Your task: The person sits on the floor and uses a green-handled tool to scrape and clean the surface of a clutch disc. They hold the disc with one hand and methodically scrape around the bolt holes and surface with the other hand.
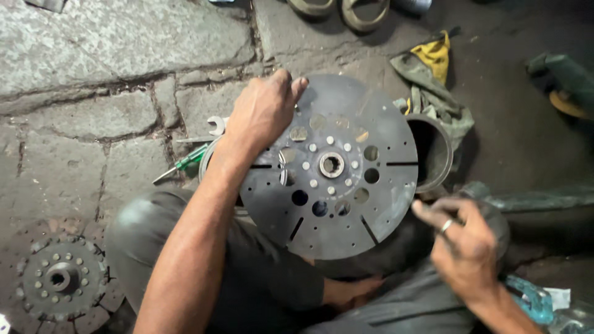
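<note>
The right hand [467,247] is blurred, so I cannot tell if its grip is open or closed; the fingers curl loosely and one wears a ring. It sits just beside the lower right edge of the round metal disc [346,204], and contact is not clear. A dark object behind this hand is hard to make out. The left hand [263,111] lies on the upper left rim of the disc, its grip closed over the edge, fingertips hidden behind the plate. The disc (dark, with round holes, radial slots and a splined hub in the middle) rests tilted over the person's knees, above the stone floor [93,74]. A green screwdriver [182,164] and a wrench [216,125] lie partly hidden under the left forearm. A second, worn disc [59,278] is cut off at the bottom left corner.
</note>
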